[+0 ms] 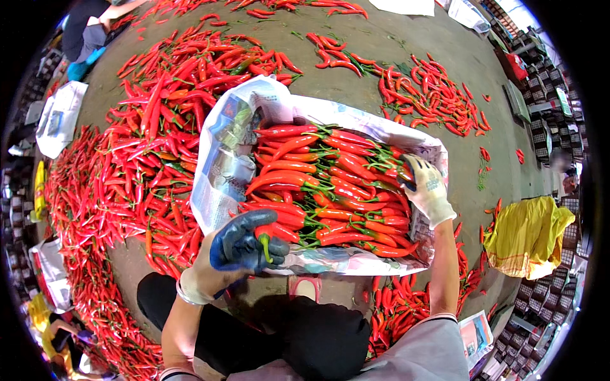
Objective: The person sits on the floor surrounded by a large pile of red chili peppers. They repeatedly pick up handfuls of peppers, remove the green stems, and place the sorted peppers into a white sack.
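Note:
Before me stands a box lined with printed newspaper (pixel 224 157), packed with red chili peppers (pixel 352 190) laid in rows, their green stems mostly meeting near the middle. My left hand (pixel 245 243), in a white glove with a dark blue coated palm, grips a red chili pepper (pixel 264 233) at the box's near left corner; its green stem points toward me. My right hand (pixel 424 183), in a similar glove, is over the box's right end. Its fingers curl down onto the peppers there, and whether they grasp one is hidden.
A big heap of loose red chilies (pixel 157 138) spreads over the floor on the left. A smaller pile (pixel 429 95) lies beyond the box at right. To the right is a yellow plastic sack (pixel 529 238); stacked crates (pixel 548 128) line that side. Another person (pixel 86 33) is at far left.

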A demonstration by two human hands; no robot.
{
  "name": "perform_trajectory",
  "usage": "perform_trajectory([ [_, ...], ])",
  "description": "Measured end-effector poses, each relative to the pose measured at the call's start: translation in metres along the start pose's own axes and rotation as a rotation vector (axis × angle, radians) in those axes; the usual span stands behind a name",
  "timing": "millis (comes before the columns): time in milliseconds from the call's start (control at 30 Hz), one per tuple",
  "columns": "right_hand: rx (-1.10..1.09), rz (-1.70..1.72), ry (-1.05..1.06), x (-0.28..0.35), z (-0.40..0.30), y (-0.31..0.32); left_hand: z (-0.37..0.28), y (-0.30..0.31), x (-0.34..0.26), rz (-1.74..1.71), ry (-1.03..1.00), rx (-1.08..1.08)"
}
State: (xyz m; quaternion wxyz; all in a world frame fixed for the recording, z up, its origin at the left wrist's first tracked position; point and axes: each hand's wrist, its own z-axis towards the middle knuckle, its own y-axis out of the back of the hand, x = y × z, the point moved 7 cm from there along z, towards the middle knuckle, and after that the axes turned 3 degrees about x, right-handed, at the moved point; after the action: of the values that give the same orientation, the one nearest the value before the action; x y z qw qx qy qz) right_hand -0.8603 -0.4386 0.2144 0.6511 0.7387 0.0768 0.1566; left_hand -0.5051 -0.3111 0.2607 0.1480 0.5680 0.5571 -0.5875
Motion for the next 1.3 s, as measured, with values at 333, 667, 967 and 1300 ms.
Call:
perform_trajectory([
  [333, -0.473, 0.545, -0.085, -0.025, -0.041, 0.036, 0.118, -0.02, -0.048, 1.94, -0.312, -0.405],
  [667, -0.341, 0.525, -0.203, -0.029, -0.042, 0.041, 0.155, -0.001, -0.013, 1.791, -0.42, -0.413],
  [967, -0.365, -0.052, 0.067, 0.083, 0.04, 0.022, 0.163, 0.026, 0.027, 1.811, -0.306, -0.391],
  [1300, -0.251, 0.192, 0.054, 0.078, 0.034, -0.001, 0.158, 0.027, 0.031, 1.749, -0.359, -0.408],
])
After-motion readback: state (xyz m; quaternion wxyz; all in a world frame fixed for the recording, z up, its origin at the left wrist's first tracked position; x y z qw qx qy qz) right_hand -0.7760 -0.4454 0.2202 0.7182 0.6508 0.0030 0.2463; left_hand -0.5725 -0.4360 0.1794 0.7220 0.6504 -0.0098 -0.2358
